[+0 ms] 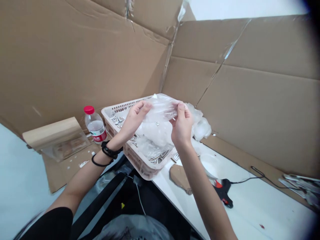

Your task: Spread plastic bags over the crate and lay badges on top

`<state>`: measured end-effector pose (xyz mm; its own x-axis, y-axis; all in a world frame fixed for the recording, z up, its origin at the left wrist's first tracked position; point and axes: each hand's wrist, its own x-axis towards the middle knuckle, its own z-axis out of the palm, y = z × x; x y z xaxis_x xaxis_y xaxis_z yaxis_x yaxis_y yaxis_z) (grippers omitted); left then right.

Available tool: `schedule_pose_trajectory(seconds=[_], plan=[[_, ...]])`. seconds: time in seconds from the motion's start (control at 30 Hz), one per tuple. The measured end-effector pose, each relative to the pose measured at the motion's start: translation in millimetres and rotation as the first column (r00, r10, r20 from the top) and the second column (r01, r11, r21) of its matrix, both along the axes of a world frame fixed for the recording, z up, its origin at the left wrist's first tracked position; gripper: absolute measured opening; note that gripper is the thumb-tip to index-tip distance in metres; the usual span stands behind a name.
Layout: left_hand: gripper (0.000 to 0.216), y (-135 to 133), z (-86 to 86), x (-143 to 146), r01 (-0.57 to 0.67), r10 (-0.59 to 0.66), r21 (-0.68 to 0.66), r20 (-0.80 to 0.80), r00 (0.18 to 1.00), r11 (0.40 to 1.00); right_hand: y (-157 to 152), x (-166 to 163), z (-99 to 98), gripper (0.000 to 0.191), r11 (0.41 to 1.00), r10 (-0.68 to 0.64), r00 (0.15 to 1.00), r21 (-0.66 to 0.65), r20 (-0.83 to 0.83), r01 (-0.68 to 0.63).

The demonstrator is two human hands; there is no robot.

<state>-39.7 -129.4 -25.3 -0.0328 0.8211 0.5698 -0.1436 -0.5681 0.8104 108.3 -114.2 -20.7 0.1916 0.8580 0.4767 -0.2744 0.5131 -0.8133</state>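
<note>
A clear plastic bag (162,108) is stretched between my two hands above a pale plastic basket (140,163). My left hand (137,115) pinches its left side between thumb and fingers. On the other side my right hand (182,123) grips the bag, thumb pressed against it. Below, more clear plastic bags (156,133) lie in the basket, together with several flat pieces with black-and-white lettering (160,158). Whether the stretched bag holds anything, I cannot tell.
A water bottle (95,125) with a red cap stands left of the basket, near a brown roll (53,133). White plastic bundles (202,128) sit behind my right hand. On the white table (250,206) are a black glue gun (224,192) with a cord and a cardboard piece (178,176). Cardboard walls (262,100) enclose the back.
</note>
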Motion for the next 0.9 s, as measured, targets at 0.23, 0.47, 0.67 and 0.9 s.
schedule_pose_trajectory(seconds=[0.23, 0.47, 0.67, 0.9], plan=[[0.035, 15.3, -9.2, -0.6, -0.253, 0.254, 0.040, -0.010, 0.967, 0.967, -0.6, -11.9, -1.4, 0.026, 0.971, -0.171, 0.952, 0.205, 0.254, 0.120], [0.037, 6.6, -3.0, -5.4, -0.329, 0.331, 0.083, -0.012, 0.944, 0.941, -2.0, -9.7, 3.4, 0.035, 0.976, -0.198, 0.945, 0.138, 0.262, 0.166], [0.027, 4.9, 5.6, -2.1, -0.364, 0.352, 0.089, 0.126, 0.927, 0.927, -10.3, -3.6, 1.0, 0.031, 0.993, 0.066, 0.843, 0.047, 0.533, -0.108], [0.032, -0.2, 8.1, -15.5, -0.484, 0.479, 0.145, 0.069, 0.875, 0.863, -19.0, 15.9, -2.9, 0.057, 0.996, -0.015, 0.837, 0.086, 0.547, -0.039]])
